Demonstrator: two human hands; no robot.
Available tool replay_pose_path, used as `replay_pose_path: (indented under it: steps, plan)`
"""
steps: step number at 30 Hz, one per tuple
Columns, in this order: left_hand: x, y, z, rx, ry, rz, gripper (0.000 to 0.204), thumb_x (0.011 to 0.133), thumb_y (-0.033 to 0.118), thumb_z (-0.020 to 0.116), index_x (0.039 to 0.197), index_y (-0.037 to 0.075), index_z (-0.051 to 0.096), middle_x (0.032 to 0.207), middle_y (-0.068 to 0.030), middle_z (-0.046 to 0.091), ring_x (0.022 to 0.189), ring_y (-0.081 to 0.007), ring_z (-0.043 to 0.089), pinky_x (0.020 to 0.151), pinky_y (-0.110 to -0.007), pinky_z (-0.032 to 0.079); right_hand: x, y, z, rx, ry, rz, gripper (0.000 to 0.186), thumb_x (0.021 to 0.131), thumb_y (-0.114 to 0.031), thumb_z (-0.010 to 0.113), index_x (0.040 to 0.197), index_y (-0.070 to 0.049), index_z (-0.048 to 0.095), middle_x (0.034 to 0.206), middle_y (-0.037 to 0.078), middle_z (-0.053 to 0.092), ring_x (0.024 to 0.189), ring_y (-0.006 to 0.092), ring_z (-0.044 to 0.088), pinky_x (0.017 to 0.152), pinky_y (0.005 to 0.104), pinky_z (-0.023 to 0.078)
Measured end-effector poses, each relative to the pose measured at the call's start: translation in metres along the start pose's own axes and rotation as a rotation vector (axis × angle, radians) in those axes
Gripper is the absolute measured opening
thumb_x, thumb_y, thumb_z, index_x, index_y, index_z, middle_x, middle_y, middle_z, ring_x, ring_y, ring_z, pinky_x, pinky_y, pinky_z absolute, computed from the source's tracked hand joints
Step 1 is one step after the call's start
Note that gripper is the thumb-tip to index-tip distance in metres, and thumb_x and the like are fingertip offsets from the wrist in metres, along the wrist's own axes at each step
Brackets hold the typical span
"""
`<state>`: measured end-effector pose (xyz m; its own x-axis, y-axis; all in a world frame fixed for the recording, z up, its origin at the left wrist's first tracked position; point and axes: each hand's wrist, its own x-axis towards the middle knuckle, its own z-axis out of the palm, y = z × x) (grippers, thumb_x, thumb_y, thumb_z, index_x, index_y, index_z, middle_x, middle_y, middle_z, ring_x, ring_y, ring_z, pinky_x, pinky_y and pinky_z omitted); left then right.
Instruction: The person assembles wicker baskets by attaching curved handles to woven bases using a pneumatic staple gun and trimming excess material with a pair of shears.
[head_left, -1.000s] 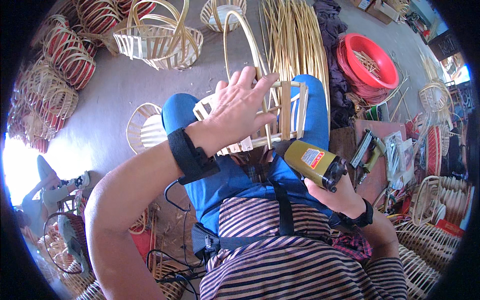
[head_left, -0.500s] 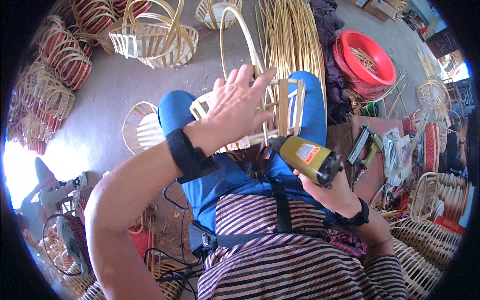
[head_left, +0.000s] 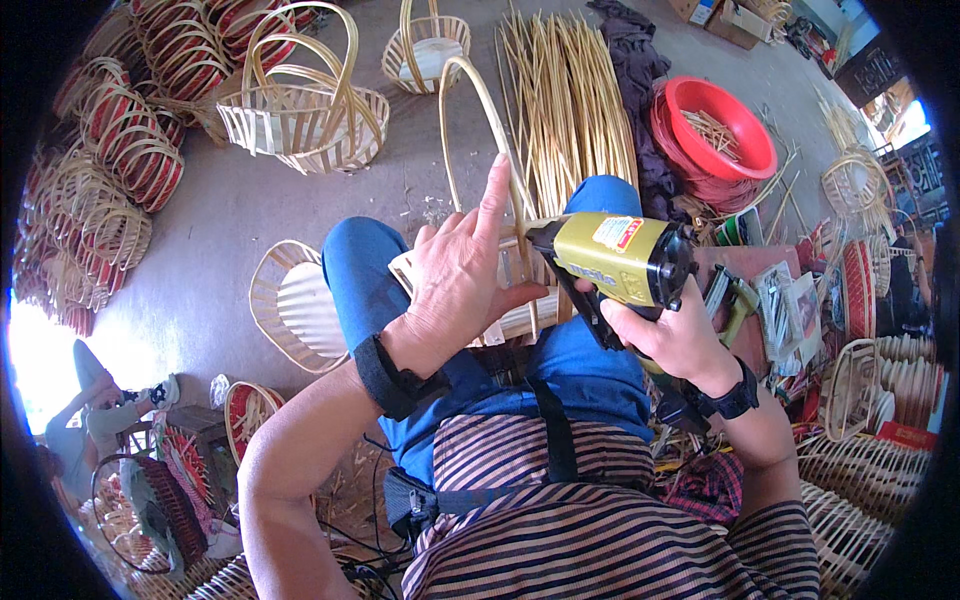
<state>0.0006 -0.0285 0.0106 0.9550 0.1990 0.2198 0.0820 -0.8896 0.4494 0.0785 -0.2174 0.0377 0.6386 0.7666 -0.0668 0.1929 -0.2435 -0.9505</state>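
On my lap sits a small woven basket (head_left: pixel 518 318) of pale bamboo strips, with a tall arched handle (head_left: pixel 487 100) rising from it. My left hand (head_left: pixel 450 265) grips its near left part, index finger stretched up beside the handle and thumb pointing right; the other fingers curl over it, partly hidden. My right hand (head_left: pixel 675 335) is wrapped round the grip of an olive-yellow nail gun (head_left: pixel 615 260). The gun's black nose is at the handle's lower right end; whether it touches is hard to tell. Hand and gun cover much of the basket.
Handled baskets (head_left: pixel 300 125) stand ahead, and a handleless one (head_left: pixel 300 305) lies by my left knee. Bamboo strips (head_left: pixel 565 90) lie ahead beside dark cloth (head_left: pixel 640 90). A red basin (head_left: pixel 720 125) and a second nail gun (head_left: pixel 738 310) are to the right. Stacked baskets (head_left: pixel 120 150) line the left.
My right hand has raised the nail gun and brought its nose from the basket's near rim to the handle. My left hand's fingers have curled, leaving the index finger and thumb extended.
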Motion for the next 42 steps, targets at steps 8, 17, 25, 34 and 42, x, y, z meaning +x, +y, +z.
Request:
replay_pose_path:
  steps: [8, 17, 25, 34, 42]
  plan:
    - [-0.001, 0.001, 0.001, -0.003, 0.014, 0.008, 0.112, 0.047, 0.032, 0.077, 0.129, 0.004, 0.006, 0.067, -0.0052, 0.054, 0.070, -0.0224, 0.053, 0.064, -0.035, 0.039, 0.002, -0.005, 0.001, 0.036, -0.015, 0.013, 0.026, 0.068, -0.003, 0.055, 0.093, 0.000, 0.054, 0.087, 0.011, 0.058, 0.081, 0.0210, 0.057, 0.074, 0.0297, 0.042]
    - [0.001, 0.002, 0.002, -0.031, -0.036, -0.027, 0.111, 0.047, 0.031, 0.077, 0.129, 0.004, 0.007, 0.079, -0.0094, 0.055, 0.076, -0.0266, 0.053, 0.069, -0.036, 0.038, 0.005, -0.002, -0.003, 0.009, -0.076, -0.040, 0.029, 0.073, -0.002, 0.050, 0.102, 0.000, 0.048, 0.083, 0.005, 0.057, 0.058, 0.0074, 0.049, 0.051, 0.0199, 0.040]
    - [-0.018, -0.053, -0.022, 0.010, 0.045, 0.000, 0.089, 0.050, 0.031, 0.074, 0.122, 0.005, 0.028, 0.096, -0.0112, 0.051, 0.098, -0.0281, 0.043, 0.082, -0.039, 0.034, -0.036, 0.032, -0.041, 0.223, 0.204, 0.223, 0.024, 0.075, -0.015, 0.051, 0.091, 0.001, 0.053, 0.053, 0.001, 0.048, 0.042, 0.0069, 0.043, 0.041, 0.0182, 0.035]
    - [-0.009, -0.048, 0.027, -0.085, -0.223, -0.056, 0.047, 0.061, 0.021, 0.063, 0.100, 0.001, 0.048, 0.086, -0.0122, 0.049, 0.082, -0.0242, 0.050, 0.071, -0.032, 0.042, -0.133, 0.255, -0.137, -0.402, 0.987, 0.545, 0.034, 0.071, -0.008, 0.053, 0.102, 0.000, 0.041, 0.078, 0.010, 0.046, 0.064, 0.0212, 0.046, 0.058, 0.0289, 0.040]
    - [0.014, 0.028, 0.089, 0.004, -0.137, 0.048, 0.035, 0.064, 0.001, 0.050, 0.099, 0.002, 0.044, 0.087, -0.0125, 0.046, 0.083, -0.0279, 0.049, 0.068, -0.036, 0.045, -0.164, 0.308, -0.124, -0.582, 1.183, 0.810, 0.050, 0.069, -0.001, 0.052, 0.114, -0.002, 0.030, 0.103, 0.014, 0.033, 0.085, 0.0281, 0.042, 0.068, 0.0326, 0.039]
